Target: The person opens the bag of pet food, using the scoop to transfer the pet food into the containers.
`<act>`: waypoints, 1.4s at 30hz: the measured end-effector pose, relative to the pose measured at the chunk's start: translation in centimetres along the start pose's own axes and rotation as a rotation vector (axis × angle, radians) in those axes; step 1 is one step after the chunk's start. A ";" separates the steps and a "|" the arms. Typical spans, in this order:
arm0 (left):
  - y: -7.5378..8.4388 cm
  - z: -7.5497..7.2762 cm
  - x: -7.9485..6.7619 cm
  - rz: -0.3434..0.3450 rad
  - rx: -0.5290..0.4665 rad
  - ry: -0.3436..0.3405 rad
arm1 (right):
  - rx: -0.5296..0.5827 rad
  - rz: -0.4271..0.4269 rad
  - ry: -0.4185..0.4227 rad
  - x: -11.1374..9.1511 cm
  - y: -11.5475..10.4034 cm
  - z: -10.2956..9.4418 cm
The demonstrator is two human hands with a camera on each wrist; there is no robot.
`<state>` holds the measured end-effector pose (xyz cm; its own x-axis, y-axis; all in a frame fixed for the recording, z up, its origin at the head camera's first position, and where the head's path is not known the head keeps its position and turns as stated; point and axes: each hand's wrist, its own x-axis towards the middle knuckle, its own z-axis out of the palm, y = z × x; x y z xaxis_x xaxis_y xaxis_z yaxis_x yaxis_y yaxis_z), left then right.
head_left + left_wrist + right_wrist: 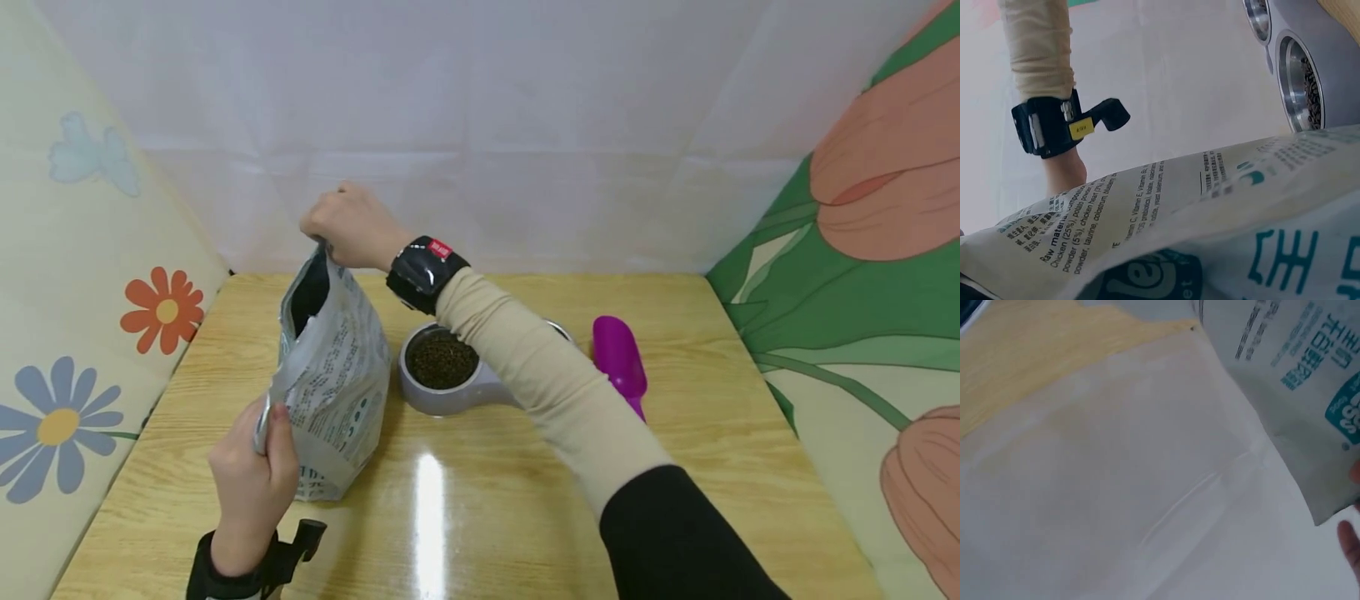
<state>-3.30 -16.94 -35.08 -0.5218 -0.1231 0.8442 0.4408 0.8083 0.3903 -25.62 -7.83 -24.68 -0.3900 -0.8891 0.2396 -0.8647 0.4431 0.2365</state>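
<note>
A printed pet food bag (337,367) stands on the table with its dark mouth gaping. My left hand (255,467) pinches the near top corner of the bag, thumb along its edge. At the far top corner, my right hand (356,225) grips the rim with curled fingers. In the left wrist view the bag's printed side (1147,200) fills the lower part, with the left fingers hidden. Fingertips (1349,540) of the right hand show at the edge of the right wrist view, by the bag's corner (1322,506). What lies inside the bag is hidden.
Right of the bag sits a grey double pet bowl (450,404) with brown kibble (441,360) in one side; my right forearm covers part of it. A purple scoop (618,354) lies farther right on the wooden table (750,500). A white sheet (525,125) hangs behind.
</note>
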 end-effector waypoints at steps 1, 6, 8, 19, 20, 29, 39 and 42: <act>0.0 -0.1 0.0 -0.010 -0.001 -0.008 | 0.032 -0.028 -0.002 0.0 0.0 0.0; 0.2 -0.2 0.1 -0.041 -0.010 -0.036 | 0.153 -0.110 0.034 -0.2 0.0 0.3; 0.3 -0.1 0.1 -0.044 -0.016 -0.042 | 0.137 -0.101 0.042 -0.3 -0.1 0.4; 0.5 0.2 0.1 -0.066 -0.036 -0.047 | -0.061 -0.013 0.013 -0.5 -0.7 0.7; 0.5 0.2 0.1 -0.071 -0.035 -0.053 | -0.065 -0.017 0.004 -0.6 -0.8 0.6; 0.3 0.1 0.4 -0.111 -0.041 -0.075 | 0.070 -0.179 -0.032 -1.2 -2.0 -0.3; 0.1 0.3 0.3 -0.067 -0.018 -0.047 | -0.011 -0.157 -0.034 -0.9 -2.6 -0.4; 0.1 0.3 0.4 -0.080 -0.006 -0.035 | -0.014 -0.141 -0.043 -0.8 -2.7 -0.4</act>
<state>-3.70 -16.79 -34.83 -0.5807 -0.1668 0.7969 0.4010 0.7933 0.4582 -22.86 -8.30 -25.14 -0.2788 -0.9464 0.1629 -0.9075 0.3151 0.2777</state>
